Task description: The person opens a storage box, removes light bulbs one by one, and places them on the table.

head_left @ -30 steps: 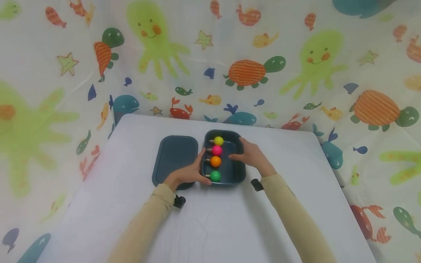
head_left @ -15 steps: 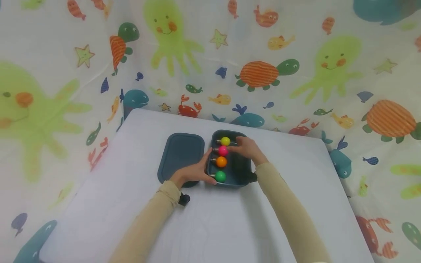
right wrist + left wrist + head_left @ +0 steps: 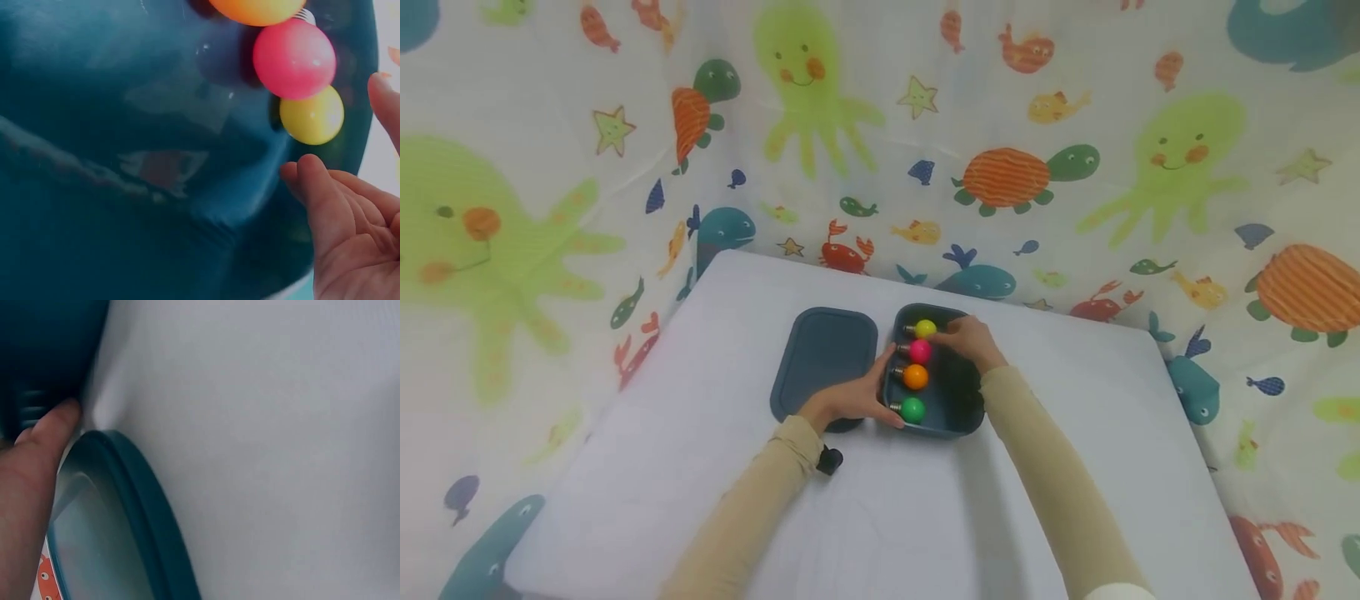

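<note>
A dark teal container [image 3: 946, 411] with rounded corners holds a column of round light bulbs with screw bases: yellow [image 3: 926, 330], pink [image 3: 920, 352], orange [image 3: 915, 377] and green [image 3: 913, 410]. My left hand [image 3: 857, 398] rests on the container's left side, its thumb at the near corner and its fingers along the wall. Reaching over the far part of the container, my right hand [image 3: 972, 340] has its fingertips close to the yellow bulb. In the right wrist view that hand's thumb and fingers stand apart, just short of the yellow bulb [image 3: 312, 115].
The matching flat lid [image 3: 823, 358] lies left of the container, partly under the left forearm and hand in the head view. Both stand on a white table [image 3: 880, 517]. A curtain [image 3: 880, 125] printed with sea animals hangs behind and at the sides.
My right hand has moved from the container's right rim leftward over its inside, up to the yellow bulb. My left hand keeps its place, and the head view has shifted slightly.
</note>
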Motion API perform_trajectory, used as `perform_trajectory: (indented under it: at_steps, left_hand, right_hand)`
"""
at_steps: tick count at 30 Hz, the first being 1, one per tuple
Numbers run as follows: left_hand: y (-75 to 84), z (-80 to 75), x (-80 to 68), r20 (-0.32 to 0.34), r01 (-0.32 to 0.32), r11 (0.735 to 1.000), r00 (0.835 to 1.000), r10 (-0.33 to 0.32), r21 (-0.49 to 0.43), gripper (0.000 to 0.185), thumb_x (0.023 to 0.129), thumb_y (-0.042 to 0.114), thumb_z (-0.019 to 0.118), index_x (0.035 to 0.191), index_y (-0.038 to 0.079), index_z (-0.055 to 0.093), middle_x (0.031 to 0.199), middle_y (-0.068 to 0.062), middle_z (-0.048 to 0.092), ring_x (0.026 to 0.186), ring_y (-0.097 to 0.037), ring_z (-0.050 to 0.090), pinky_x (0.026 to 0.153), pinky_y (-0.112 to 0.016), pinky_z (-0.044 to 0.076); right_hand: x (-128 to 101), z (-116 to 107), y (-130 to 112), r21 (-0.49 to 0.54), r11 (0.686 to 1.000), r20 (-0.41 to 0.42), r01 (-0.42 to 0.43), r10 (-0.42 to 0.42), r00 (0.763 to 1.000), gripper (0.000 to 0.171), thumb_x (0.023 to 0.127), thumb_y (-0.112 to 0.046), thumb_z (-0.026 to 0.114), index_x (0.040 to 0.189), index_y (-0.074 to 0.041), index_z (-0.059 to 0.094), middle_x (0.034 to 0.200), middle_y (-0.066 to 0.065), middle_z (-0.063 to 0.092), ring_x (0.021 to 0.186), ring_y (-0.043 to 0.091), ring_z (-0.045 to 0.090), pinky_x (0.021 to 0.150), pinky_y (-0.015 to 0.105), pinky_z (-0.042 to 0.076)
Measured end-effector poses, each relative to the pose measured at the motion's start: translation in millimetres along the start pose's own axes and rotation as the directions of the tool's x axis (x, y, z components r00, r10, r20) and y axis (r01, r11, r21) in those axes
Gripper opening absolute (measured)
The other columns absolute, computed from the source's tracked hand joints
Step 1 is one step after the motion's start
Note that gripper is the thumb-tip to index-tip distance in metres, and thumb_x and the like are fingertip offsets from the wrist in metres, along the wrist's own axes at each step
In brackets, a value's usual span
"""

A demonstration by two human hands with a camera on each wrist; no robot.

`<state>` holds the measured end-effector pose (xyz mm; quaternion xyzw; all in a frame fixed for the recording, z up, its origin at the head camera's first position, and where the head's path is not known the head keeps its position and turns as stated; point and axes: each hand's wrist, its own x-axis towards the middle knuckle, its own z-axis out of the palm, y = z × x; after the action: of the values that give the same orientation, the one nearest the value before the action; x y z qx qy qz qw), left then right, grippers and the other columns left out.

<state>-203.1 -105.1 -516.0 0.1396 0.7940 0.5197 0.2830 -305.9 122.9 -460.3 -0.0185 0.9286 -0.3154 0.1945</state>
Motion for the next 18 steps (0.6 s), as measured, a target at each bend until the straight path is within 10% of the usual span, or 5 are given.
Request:
perform_trajectory:
  at_steps: [6,10,18]
  left_hand:
    - [1.1,2.7,-2.1,-0.007,0.001,1.000,1.000,-0.001,0.014,0.125,0.076,0.037,0.083,0.154,0.038,-0.015,0.164,-0.005,-0.006,0.147,-0.029,0.010,0.116,-0.058,0.011]
    - [0.0,5.1,-2.8,-0.011,0.003,1.000,1.000,-0.003,0.012,0.125,0.075,0.039,0.083,0.153,0.041,-0.015,0.164,-0.005,-0.006,0.147,-0.029,0.011,0.116,-0.058,0.012]
    - [-1.8,8.7,-6.2,-0.008,0.014,1.000,1.000,-0.014,-0.011,0.125,0.075,0.039,0.084,0.153,0.041,-0.014,0.164,-0.004,-0.007,0.147,-0.028,0.010,0.116,-0.057,0.011]
  right_hand:
    - [9,11,0,0.010,1.000,-0.037,-0.002,0.002,0.999,0.053,0.084,-0.045,0.074,0.103,0.005,0.066,0.098,0.018,0.065,0.083,0.029,0.058,0.082,0.040,0.052]
    - [14,15,-3,-0.005,1.000,-0.044,-0.007,0.007,0.999,0.048,0.085,-0.044,0.074,0.068,-0.002,0.058,0.058,0.007,0.045,0.054,0.021,0.041,0.054,0.030,0.040]
    - [15,20,-5,-0.020,0.999,-0.048,-0.046,0.045,0.998,0.044,0.084,-0.044,0.075,0.070,-0.004,0.062,0.058,0.003,0.047,0.058,0.021,0.048,0.056,0.028,0.042]
